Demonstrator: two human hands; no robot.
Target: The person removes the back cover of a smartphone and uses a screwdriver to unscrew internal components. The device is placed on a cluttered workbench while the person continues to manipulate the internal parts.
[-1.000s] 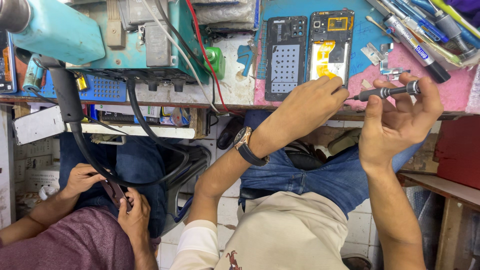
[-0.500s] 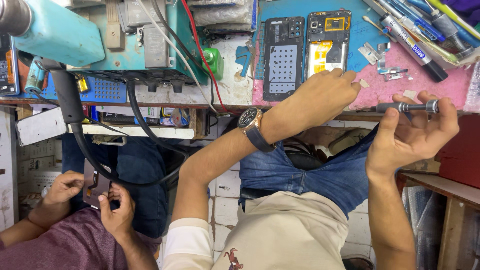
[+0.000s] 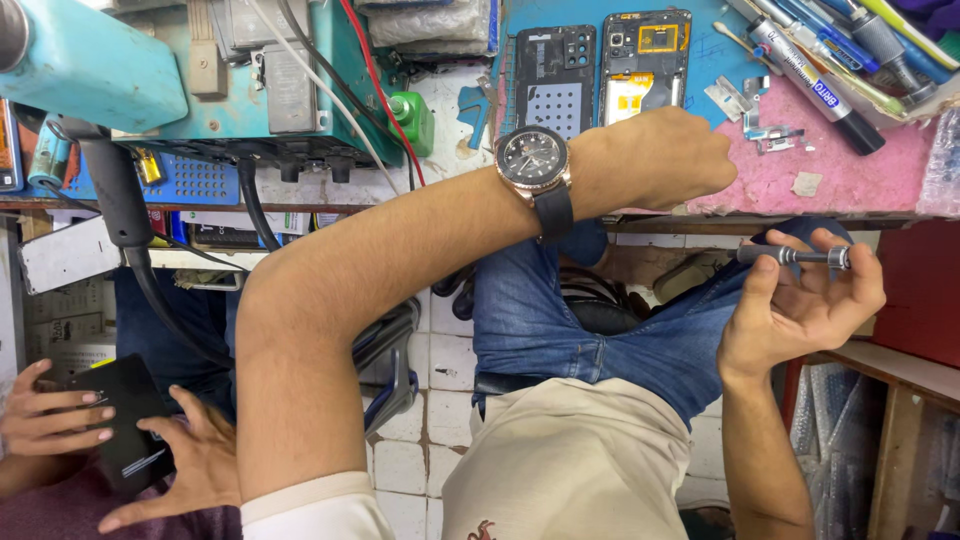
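A cluttered workbench with a pink mat (image 3: 800, 175) and a blue mat (image 3: 715, 60) runs across the top. Below it, the white tiled floor (image 3: 440, 400) has dark grout lines. A wooden shelf frame (image 3: 895, 440) stands beside a red cabinet side (image 3: 925, 290).

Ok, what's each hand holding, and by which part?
Right hand pinches a precision screwdriver by its metal handle. Left hand rests curled on the pink mat; hold unclear.
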